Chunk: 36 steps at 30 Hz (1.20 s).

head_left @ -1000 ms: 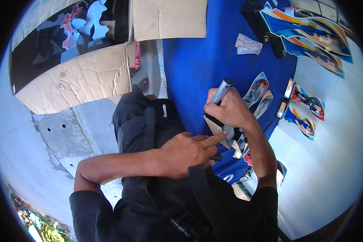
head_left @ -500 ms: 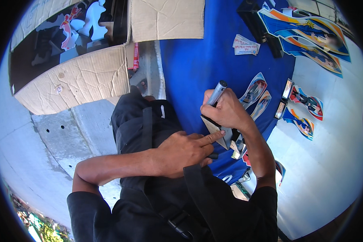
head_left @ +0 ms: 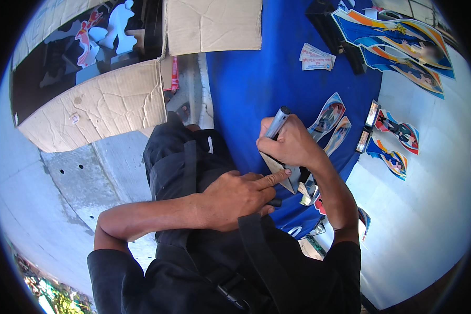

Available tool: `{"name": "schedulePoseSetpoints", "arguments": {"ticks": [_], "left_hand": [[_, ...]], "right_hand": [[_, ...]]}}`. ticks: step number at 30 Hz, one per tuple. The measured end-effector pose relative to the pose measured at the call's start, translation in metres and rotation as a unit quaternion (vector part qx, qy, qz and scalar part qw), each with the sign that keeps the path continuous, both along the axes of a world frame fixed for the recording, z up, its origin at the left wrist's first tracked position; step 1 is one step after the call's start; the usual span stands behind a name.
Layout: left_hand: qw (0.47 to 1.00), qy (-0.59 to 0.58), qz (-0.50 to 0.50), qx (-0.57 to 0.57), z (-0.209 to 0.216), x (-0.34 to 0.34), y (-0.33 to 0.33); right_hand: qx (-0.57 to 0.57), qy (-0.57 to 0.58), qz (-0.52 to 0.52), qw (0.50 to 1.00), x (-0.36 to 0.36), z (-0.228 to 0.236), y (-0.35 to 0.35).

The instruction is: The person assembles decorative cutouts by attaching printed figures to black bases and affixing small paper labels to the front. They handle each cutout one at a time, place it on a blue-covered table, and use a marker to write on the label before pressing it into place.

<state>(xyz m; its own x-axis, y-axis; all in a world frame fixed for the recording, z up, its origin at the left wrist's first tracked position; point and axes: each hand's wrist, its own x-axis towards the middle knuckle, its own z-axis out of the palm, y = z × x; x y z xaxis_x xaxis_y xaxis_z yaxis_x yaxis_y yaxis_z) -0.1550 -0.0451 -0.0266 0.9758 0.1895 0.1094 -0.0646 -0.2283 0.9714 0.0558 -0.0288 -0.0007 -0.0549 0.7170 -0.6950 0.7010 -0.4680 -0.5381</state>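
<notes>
Over the blue cloth (head_left: 251, 89), the right hand (head_left: 290, 146) grips a marker (head_left: 277, 123) tilted up-right; the left hand (head_left: 235, 199) pins a card (head_left: 282, 170).

— From my end the feed is bright: hard daylight, strong colours, the white table (head_left: 434, 220) close to washing out.

— Shadows?

— I see crisp dark ones on the concrete floor (head_left: 89, 172). The centre is sharp. The fisheye bends straight edges near the rim, and I get a black vignette with slight softness at the corners.
</notes>
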Motion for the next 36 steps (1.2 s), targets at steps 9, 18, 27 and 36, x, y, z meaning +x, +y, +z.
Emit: {"name": "schedulePoseSetpoints", "arguments": {"ticks": [9,18,27,36], "left_hand": [[1.000,-0.001,0.004,-0.004,-0.001,0.000,-0.002],[1.000,0.005,-0.001,-0.004,-0.001,-0.001,-0.002],[1.000,0.004,0.003,-0.005,-0.001,-0.001,-0.001],[0.997,-0.022,0.055,-0.045,0.004,-0.003,0.004]], "right_hand": [[-0.004,-0.035,0.012,0.999,0.000,0.001,0.000],[0.006,-0.059,0.048,0.997,0.000,-0.002,0.000],[0.012,-0.053,0.037,0.998,-0.003,-0.001,-0.002],[0.093,0.078,-0.161,0.979,0.007,0.006,-0.016]]}}
